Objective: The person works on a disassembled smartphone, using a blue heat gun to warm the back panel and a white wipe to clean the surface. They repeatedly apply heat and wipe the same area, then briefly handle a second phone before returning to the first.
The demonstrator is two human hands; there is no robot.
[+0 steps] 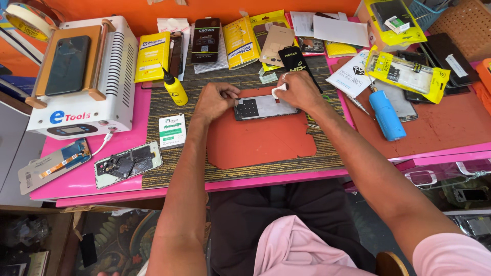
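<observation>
An opened phone (263, 107) lies flat on an orange-red mat (261, 140) in the middle of the pink table. My left hand (215, 99) pinches the phone's left end and holds it steady. My right hand (299, 92) presses a small white wipe (279, 91) against the phone's upper right edge.
A white heating machine (84, 76) with a phone on top stands at the left. A yellow squeeze bottle (175, 88), a small white box (172, 131), an opened phone back (128, 164) and a screen part (53, 164) lie nearby. A blue cylinder tool (386, 115) and several yellow packets sit right.
</observation>
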